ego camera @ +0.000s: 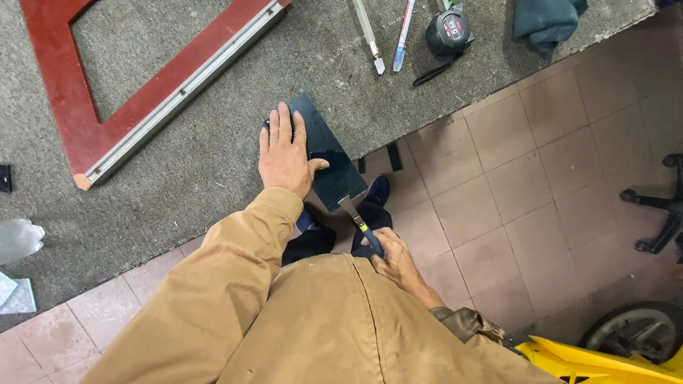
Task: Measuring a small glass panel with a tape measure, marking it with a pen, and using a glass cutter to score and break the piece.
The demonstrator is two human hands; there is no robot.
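My left hand [284, 153] lies flat, fingers together, on a dark rectangular glass pane [329, 153] that rests on a grey carpeted table [213, 163] and sticks out over its near edge. My right hand [393, 259] is closed around the blue handle of a pair of pliers [358, 219]. The metal jaws of the pliers bite the pane's overhanging near edge.
A red wooden frame with a metal rail [160, 75] lies at the back left. Two pens [388, 32], a black tape measure [448, 32] and a dark cloth [544, 18] sit at the back. Tiled floor, a chair base [658, 213] and a yellow vehicle part [590, 359] are to the right.
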